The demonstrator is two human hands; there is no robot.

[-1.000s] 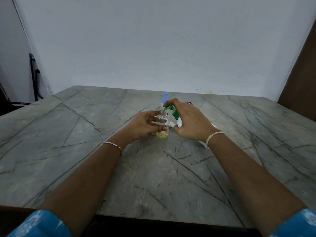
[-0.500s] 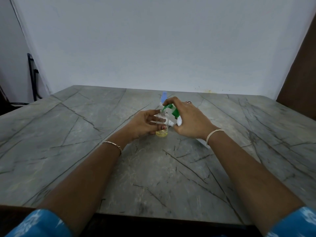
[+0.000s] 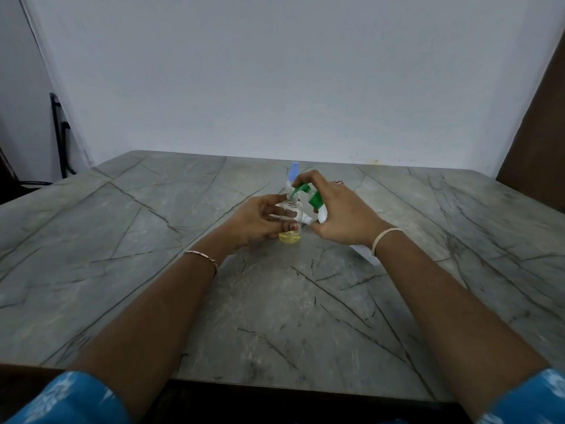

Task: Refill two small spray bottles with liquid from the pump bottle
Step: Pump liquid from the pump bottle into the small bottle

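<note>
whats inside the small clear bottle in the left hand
A shallow layer of yellow liquid lies at the base of the small clear bottle; fingers of the left hand hide its middle.

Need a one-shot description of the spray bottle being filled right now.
On the grey marble table, look where both hands meet. The left hand holds a small clear bottle under the green-spouted pump bottle. Unlike the blue-capped bottle behind it, it is uncapped with yellow liquid at its bottom.

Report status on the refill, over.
Left hand grips small clear bottle, yellow liquid low. Right hand holds pump bottle, green nozzle at its mouth. Blue-capped bottle stands behind.
</note>
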